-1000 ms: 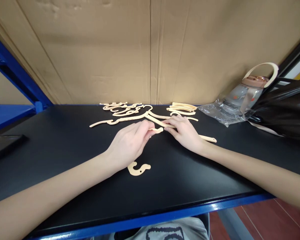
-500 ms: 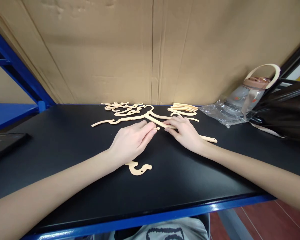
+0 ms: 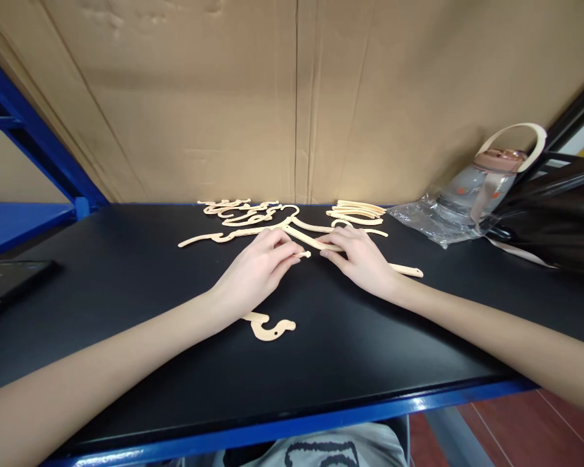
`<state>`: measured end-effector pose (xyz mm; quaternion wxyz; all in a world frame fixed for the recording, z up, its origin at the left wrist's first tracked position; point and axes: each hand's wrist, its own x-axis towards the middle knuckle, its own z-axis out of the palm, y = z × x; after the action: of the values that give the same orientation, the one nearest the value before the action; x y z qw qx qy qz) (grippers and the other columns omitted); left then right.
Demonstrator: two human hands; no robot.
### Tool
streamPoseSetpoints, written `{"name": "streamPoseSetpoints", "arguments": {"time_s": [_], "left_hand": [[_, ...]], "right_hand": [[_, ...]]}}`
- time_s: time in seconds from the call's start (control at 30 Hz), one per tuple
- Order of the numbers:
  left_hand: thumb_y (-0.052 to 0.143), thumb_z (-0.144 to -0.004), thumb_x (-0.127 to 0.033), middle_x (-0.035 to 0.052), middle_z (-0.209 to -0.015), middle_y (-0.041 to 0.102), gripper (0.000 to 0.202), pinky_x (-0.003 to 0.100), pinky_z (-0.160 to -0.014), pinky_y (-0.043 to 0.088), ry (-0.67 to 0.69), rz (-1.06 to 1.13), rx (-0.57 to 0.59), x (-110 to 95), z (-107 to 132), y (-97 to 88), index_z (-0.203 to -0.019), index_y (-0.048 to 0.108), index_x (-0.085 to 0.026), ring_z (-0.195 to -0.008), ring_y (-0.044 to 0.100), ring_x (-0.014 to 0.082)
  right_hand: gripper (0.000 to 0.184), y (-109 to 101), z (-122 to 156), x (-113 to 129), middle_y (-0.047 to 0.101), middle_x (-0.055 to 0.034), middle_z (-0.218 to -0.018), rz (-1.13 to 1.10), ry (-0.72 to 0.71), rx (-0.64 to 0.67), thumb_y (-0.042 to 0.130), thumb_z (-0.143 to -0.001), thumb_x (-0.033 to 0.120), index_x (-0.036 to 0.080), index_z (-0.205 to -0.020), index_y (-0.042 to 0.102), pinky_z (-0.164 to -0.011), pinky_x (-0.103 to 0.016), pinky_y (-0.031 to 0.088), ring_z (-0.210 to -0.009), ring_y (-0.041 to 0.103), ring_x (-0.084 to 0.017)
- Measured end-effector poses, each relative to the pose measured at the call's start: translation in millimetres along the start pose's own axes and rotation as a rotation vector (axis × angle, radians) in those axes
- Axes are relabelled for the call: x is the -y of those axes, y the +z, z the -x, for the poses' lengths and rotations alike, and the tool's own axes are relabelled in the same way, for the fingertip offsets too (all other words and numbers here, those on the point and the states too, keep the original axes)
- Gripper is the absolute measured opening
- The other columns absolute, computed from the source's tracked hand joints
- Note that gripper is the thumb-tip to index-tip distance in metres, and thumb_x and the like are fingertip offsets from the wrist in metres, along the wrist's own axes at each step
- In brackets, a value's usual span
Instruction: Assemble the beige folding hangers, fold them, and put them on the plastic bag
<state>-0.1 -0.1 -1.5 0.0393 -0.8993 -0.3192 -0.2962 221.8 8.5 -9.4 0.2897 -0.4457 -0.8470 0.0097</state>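
My left hand [image 3: 255,266] is closed, its thumb and fingers pinching a small pale piece with a knobbed end [image 3: 308,254]; the rest of that piece is hidden by the fingers. My right hand [image 3: 363,259] is closed around a pale hanger arm [image 3: 304,240], which slants down to the right and shows its holed end beyond the hand. Behind my hands lies a beige clothes hanger [image 3: 257,229] with its hook pointing away. Under my left wrist a curved, notched hanger piece [image 3: 270,333] rests on the black table [image 3: 360,363], partly covered.
Several curved hanger parts [image 3: 253,213] lie at the back, left of a stack of hanger arms [image 3: 357,211]. A bottle [image 3: 481,185] and plastic bag [image 3: 425,220] stand right, beside a dark bag [image 3: 559,214]. A phone [image 3: 14,275] lies left. Cardboard [image 3: 199,97] walls the back.
My left hand has shifted slightly, its fingers more bent, and the knobbed piece has dropped a little. My right hand and the hanger arm look unmoved.
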Motion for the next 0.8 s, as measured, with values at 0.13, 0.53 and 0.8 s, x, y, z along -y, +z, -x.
{"name": "streamPoseSetpoints", "arguments": {"time_s": [0.13, 0.53, 0.8], "left_hand": [[0.044, -0.099, -0.025, 0.0032, -0.097, 0.063, 0.021, 0.025, -0.077, 0.046, -0.025, -0.005, -0.054, 2.3, -0.8, -1.6, -0.1, 0.063, -0.017, -0.088, 0.059, 0.0152], [0.024, -0.1, -0.026, 0.0007, -0.082, 0.065, 0.035, 0.025, -0.057, 0.04, -0.151, -0.051, 0.117, -7.1, -0.7, -13.1, -0.117, 0.054, -0.019, -0.066, 0.061, 0.016], [0.027, -0.091, -0.022, -0.0025, -0.078, 0.061, 0.031, 0.026, -0.06, 0.04, -0.301, 0.016, 0.136, -8.8, -2.5, -14.0, -0.12, 0.038, -0.02, -0.063, 0.061, 0.0159]], "right_hand": [[0.019, -1.2, -0.2, 1.3, 0.071, -0.0044, -0.104, 0.001, 0.008, 0.011, 0.053, -0.093, 0.019, 0.021, -0.104, 0.068, -0.085, -0.038, 0.041, -0.096, 0.059, -0.023], [0.02, -0.3, -0.4, 0.1, 0.071, -0.0036, -0.105, -0.023, -0.012, 0.009, 0.052, -0.093, 0.019, 0.022, -0.107, 0.066, -0.086, -0.038, 0.04, -0.098, 0.059, -0.022], [0.013, -2.4, 1.1, 3.1, 0.07, -0.0015, -0.104, -0.032, 0.003, 0.011, 0.055, -0.089, 0.016, 0.022, -0.097, 0.063, -0.085, -0.036, 0.039, -0.098, 0.058, -0.021]]}}
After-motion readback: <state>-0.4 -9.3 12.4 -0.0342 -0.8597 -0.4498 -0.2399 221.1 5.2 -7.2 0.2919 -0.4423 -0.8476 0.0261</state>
